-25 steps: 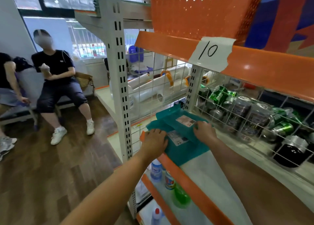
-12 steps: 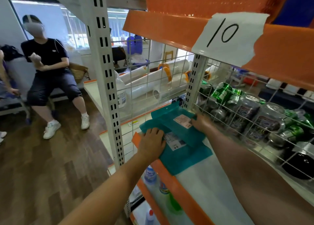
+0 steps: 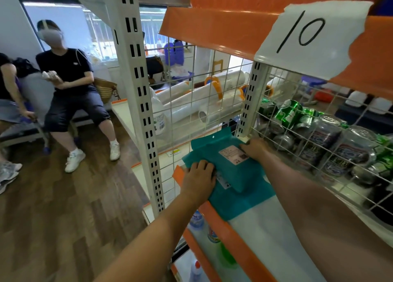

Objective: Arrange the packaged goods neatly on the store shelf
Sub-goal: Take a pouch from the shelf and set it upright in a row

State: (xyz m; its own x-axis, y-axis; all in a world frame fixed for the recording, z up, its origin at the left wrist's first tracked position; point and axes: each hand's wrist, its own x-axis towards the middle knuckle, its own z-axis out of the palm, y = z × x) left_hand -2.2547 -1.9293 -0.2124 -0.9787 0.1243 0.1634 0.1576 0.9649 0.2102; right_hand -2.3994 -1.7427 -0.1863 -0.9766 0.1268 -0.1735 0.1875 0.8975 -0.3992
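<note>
Two flat teal packages lie stacked at the left end of the white shelf (image 3: 274, 228). The upper teal package (image 3: 225, 154) carries a white label and a hang tab at its far end. The lower teal package (image 3: 244, 201) sticks out beneath it toward me. My left hand (image 3: 198, 178) rests palm down on the stack's near left corner, fingers slightly bent. My right hand (image 3: 254, 148) grips the upper package's far right edge beside the white upright; its fingertips are hidden.
A wire grid (image 3: 308, 137) backs the shelf, with green and silver cans (image 3: 291, 113) behind it. An orange shelf edge with a "10" paper label (image 3: 308, 35) hangs overhead. Bottles (image 3: 196, 219) stand on the shelf below. Two people sit on a bench (image 3: 68, 83) at left.
The camera has moved closer and lower. My right hand slid further toward the back right corner of the upper package. My left hand stays on the stack's near left corner.
</note>
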